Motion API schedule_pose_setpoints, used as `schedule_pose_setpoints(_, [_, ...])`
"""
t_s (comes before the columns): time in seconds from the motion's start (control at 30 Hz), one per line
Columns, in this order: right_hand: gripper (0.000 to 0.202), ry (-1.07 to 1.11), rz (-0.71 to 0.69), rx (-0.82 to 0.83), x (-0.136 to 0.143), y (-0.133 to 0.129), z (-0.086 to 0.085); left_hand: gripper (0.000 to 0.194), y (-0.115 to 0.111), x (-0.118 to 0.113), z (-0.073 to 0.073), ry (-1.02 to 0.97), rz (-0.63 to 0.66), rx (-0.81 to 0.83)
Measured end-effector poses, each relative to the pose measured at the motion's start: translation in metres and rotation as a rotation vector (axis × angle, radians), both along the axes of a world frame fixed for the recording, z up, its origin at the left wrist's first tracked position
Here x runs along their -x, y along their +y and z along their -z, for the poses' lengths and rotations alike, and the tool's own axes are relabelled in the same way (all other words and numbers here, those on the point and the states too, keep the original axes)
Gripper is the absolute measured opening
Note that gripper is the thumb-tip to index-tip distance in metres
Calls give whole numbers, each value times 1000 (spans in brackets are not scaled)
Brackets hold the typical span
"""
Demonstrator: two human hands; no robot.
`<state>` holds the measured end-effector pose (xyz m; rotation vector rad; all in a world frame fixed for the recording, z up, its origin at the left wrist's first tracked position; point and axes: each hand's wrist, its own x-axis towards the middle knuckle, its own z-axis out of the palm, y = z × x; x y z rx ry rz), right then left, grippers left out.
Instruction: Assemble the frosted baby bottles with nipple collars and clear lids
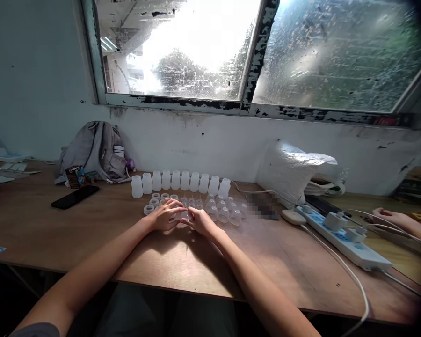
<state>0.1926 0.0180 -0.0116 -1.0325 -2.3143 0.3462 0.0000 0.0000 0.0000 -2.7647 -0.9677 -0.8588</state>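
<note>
Brown tbl (pixel 73 234) below grimy wndw (pixel 182 51) w/ bottle row (pixel 176 180).

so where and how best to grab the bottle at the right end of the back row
Probably around the body of the end bottle, coming in from the right: it stands upright, and its neighbour crowds its left side.

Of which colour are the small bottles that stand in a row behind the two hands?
Milky white; the bottles show best in the head view.
</note>
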Motion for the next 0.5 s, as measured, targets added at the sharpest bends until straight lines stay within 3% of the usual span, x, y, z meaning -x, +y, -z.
schedule_pose_setpoints(0.3, [40,-25,-25,-3,2,-2,-2,47,1,-6,5,62,-24,-44])
schedule_pose_setpoints(0.5, [27,-12,34,9,1,0,0,40,7,-2,9,49,-122,-100])
